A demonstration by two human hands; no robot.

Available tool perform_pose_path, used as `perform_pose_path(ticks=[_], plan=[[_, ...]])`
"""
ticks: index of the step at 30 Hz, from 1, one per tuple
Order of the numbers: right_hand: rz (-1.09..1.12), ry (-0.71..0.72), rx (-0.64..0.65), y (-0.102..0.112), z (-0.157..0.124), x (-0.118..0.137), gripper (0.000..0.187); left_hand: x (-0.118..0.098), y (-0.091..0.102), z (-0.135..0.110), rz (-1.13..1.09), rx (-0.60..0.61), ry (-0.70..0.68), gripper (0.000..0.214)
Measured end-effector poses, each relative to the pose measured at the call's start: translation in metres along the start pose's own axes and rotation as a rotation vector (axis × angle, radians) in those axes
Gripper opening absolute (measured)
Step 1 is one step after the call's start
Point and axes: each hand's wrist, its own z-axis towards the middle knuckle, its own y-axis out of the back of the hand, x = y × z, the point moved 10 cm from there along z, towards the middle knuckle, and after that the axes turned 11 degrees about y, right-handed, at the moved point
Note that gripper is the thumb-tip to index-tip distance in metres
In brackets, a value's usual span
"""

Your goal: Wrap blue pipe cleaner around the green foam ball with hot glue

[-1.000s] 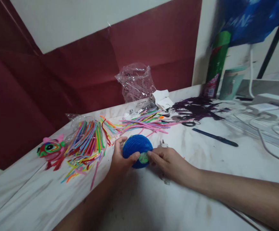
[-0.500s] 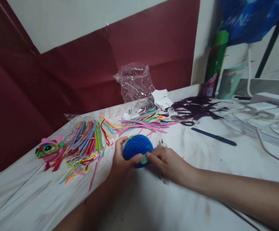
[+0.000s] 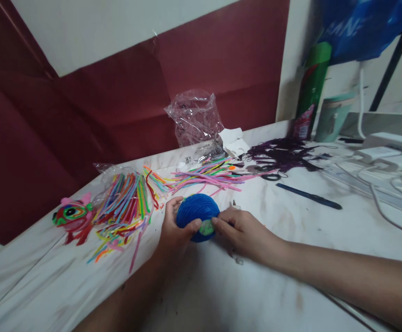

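A round blue ball (image 3: 197, 210) with a ridged surface, like wound pipe cleaners, is held above the white table. On its near side a pale green patch (image 3: 207, 226) shows. My left hand (image 3: 176, 228) wraps round the ball's left side, thumb on the front beside the patch. At the right edge of the patch my right hand (image 3: 237, 228) pinches with thumb and forefinger; what lies between the fingertips is too small to make out. Partly hidden behind the right hand is a small metal-tipped tool (image 3: 234, 204).
Bundled pipe cleaners (image 3: 124, 196) and a pink, red and green animal figure (image 3: 73, 214) stand left. Loose pipe cleaners (image 3: 207, 177), a clear plastic bag (image 3: 195, 120) and purple strands (image 3: 280, 154) lie behind. To the right are a dark blue pen-like tool (image 3: 308, 196) and white cables (image 3: 377, 198).
My right fingertips have shifted slightly right, and more of the green patch shows between the two hands. The left hand keeps its hold on the ball.
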Motion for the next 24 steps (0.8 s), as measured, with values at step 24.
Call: perform_pose_path(ticks=[24], plan=[[-0.053, 0.008, -0.007, 0.0041, -0.0015, 0.0025, 0.038, 0.0016, -0.002, -0.0029, 0.01, 0.026, 0.027, 0.077]])
